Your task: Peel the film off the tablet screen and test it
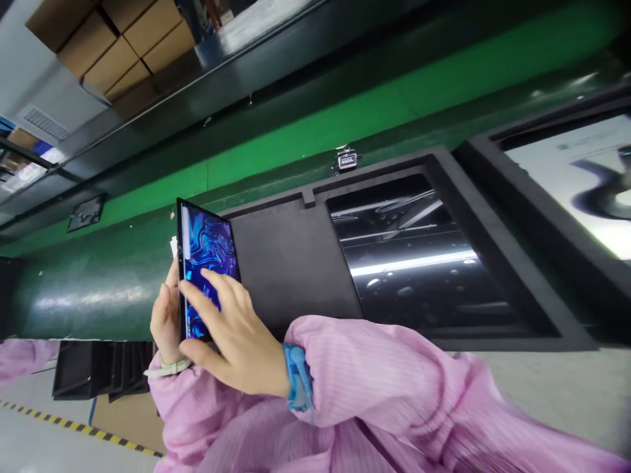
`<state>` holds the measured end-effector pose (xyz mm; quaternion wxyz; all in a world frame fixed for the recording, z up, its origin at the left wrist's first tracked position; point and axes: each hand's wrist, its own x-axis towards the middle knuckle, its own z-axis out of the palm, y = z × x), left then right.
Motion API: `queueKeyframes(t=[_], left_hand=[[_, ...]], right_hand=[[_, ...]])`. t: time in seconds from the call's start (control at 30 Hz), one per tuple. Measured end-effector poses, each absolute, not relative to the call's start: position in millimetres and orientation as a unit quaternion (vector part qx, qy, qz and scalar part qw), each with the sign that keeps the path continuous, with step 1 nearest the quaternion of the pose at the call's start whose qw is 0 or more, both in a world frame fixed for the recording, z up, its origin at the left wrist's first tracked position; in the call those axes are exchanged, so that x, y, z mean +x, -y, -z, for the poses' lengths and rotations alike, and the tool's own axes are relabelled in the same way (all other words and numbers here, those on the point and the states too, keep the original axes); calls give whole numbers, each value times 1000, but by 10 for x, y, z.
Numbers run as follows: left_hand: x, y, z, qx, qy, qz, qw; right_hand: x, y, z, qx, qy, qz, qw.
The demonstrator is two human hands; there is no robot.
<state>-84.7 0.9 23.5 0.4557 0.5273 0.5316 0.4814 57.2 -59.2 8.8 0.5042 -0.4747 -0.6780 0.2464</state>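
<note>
A thin tablet [210,240] stands tilted on edge, its lit screen showing a blue and purple swirl. My left hand [166,318] grips it from behind and along its left edge; most of those fingers are hidden by the tablet. In front of the screen is my right hand [241,338], fingers stretched out and apart, with fingertips at or near the glass and the left edge. Whether they press on it I cannot tell. Just right of the tablet lies a black foam tray [290,263], whose right side holds a glossy dark panel [409,263] with reflections.
Another black tray [532,190] with a printed, glossy sheet lies at far right. A small device with a display [347,159] sits behind the first tray. A green conveyor belt [315,141] runs along the back. Cardboard boxes [118,52] are stacked beyond; black trays [103,368] stand below left.
</note>
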Motion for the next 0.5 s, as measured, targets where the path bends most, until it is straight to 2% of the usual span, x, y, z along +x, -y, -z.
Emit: queueKeyframes(t=[0.1, 0.2, 0.27, 0.4, 0.5], left_hand=[[-797, -103, -300, 471, -548, -469, 508], [-826, -108, -268, 505, -552, -461, 477], [-845, -100, -252, 540, -555, -451, 443], [-874, -112, -262, 556, -552, -449, 428], [-923, -123, -254, 527, -553, -478, 433]], right_hand=[[629, 641, 86, -523, 572, -361, 518], [608, 673, 226, -568, 523, -405, 489], [578, 697, 239, -534, 558, -423, 473], [610, 754, 148, -345, 678, -403, 508], [742, 761, 135, -386, 646, -401, 522]])
